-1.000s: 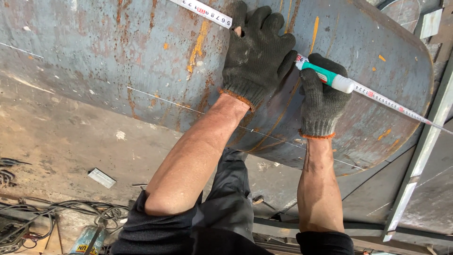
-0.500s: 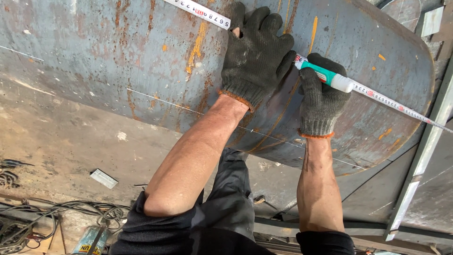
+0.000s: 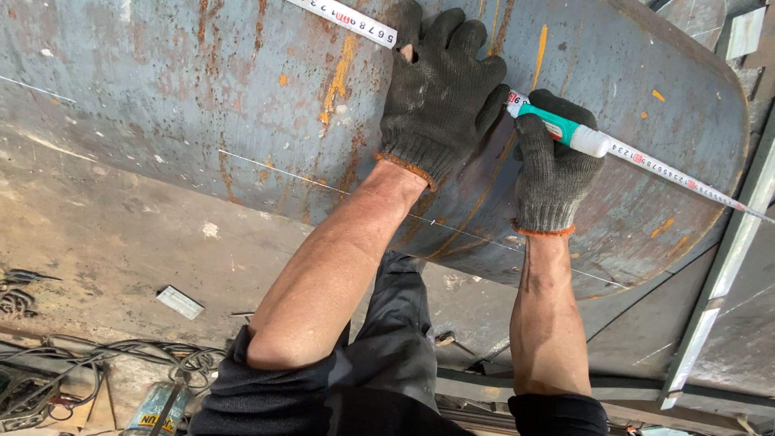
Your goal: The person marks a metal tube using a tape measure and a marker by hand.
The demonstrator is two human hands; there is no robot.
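A large rusty grey-blue steel plate (image 3: pixel 202 105) with a rounded end fills the upper view. A white measuring tape (image 3: pixel 686 173) lies diagonally across it. My left hand (image 3: pixel 440 97), in a dark knit glove, presses flat on the tape and the plate. My right hand (image 3: pixel 553 165), also gloved, grips a green-and-white marker (image 3: pixel 565 129) with its tip against the plate beside the tape. Thin chalk lines (image 3: pixel 274 169) run across the steel.
Below the plate is a dusty concrete floor (image 3: pixel 105 242) with a small flat metal piece (image 3: pixel 179 302), tangled cables (image 3: pixel 97 359) and a spray can (image 3: pixel 153 408) at the lower left. A pale metal bar (image 3: pixel 718 291) runs diagonally at the right.
Both hands stay almost where they were on the plate; the marker tip has shifted very slightly along the tape. Nothing was picked up or let go.
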